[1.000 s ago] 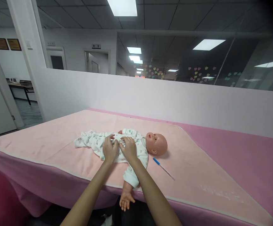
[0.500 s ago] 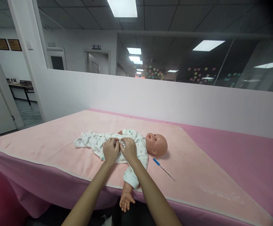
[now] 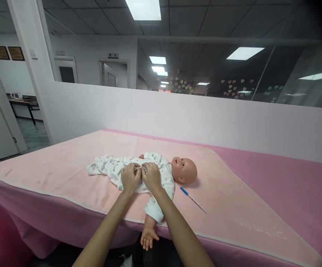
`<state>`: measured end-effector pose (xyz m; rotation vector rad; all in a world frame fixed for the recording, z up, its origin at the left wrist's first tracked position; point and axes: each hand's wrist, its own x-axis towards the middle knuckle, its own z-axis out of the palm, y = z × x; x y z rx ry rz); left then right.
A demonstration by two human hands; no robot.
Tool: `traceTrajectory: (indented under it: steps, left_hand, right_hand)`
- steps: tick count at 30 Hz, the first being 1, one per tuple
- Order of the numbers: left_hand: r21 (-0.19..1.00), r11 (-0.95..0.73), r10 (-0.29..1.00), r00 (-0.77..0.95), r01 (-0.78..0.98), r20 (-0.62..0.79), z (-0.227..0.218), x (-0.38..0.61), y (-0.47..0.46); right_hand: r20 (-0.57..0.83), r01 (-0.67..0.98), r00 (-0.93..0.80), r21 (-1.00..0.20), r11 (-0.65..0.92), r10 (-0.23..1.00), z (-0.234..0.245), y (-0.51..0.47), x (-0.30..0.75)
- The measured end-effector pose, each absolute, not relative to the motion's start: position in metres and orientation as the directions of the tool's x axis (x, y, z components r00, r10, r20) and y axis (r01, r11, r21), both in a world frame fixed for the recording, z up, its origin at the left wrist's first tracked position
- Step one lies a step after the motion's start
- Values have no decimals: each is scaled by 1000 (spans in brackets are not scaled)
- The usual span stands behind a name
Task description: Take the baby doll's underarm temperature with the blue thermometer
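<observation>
A baby doll [image 3: 185, 171] lies on its back, head to the right, dressed in a white patterned baby outfit [image 3: 166, 178]. Over the doll's belly, my left hand [image 3: 130, 178] and my right hand [image 3: 151, 175] are close together, fingertips nearly meeting. Both are closed in a pinch on a thin white cloth tie [image 3: 139, 168] of the outfit, a short stretch of which shows between the fingers. Its exact shape is hidden by my fingers. The doll's near arm [image 3: 149, 231] hangs over the front edge of the bed, palm up, between my forearms.
A thermometer-like clear stick with a blue end [image 3: 193, 200] lies near the doll's head. Under the doll is a peach pad [image 3: 66, 159] on a pink cover [image 3: 274, 167]. A white low wall [image 3: 177, 115] with glass above stands behind.
The fingers of both hands have shifted slightly at the doll's belly, and more of the white tie shows between them. Doll and stick stay put.
</observation>
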<state>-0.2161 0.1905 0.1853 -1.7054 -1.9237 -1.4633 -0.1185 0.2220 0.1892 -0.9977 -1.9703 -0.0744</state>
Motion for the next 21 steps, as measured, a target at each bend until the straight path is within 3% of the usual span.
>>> traceTrajectory:
  steps: [15, 21]
  left_hand:
    - [554, -172, 637, -337, 814, 693, 186, -215, 190]
    - [507, -164, 640, -300, 846, 708, 187, -215, 188]
  right_hand:
    - [738, 644, -266, -343, 684, 621, 193, 222, -119]
    - [807, 533, -116, -442, 722, 580, 215, 195, -86]
